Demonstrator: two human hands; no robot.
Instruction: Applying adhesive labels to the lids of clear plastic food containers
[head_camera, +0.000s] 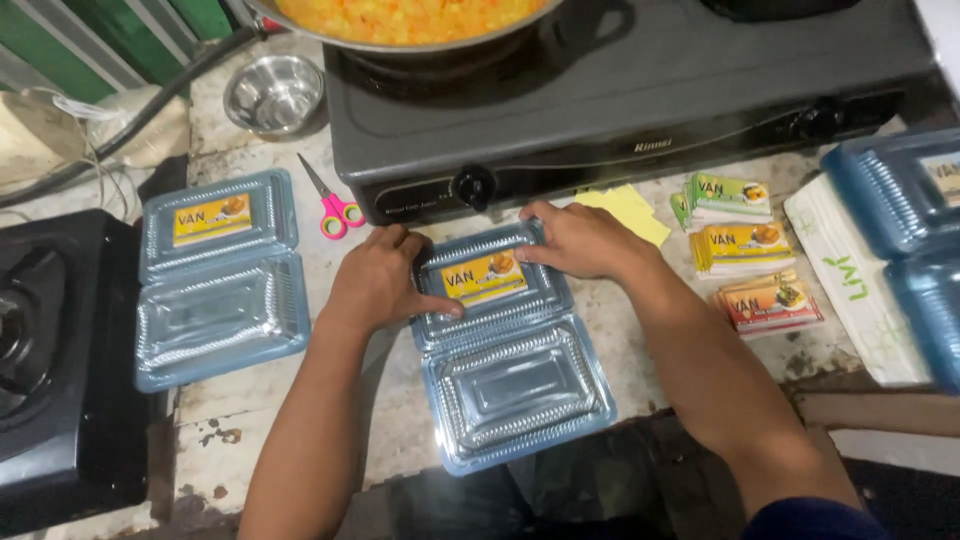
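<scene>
Open clear food box (505, 345) at lower centre of the worktop (400, 420) (hinged, lid flat). Left hand (378, 280) and right hand (578, 240) press fingertips on its yellow label (483, 275), gripping nothing. Label stacks (745, 250) right.

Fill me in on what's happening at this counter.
A person's left hand and right hand press a yellow label onto the lid of an open clear clamshell box. A second labelled box lies open to the left. Label stacks sit at right, pink scissors near the stove.
</scene>
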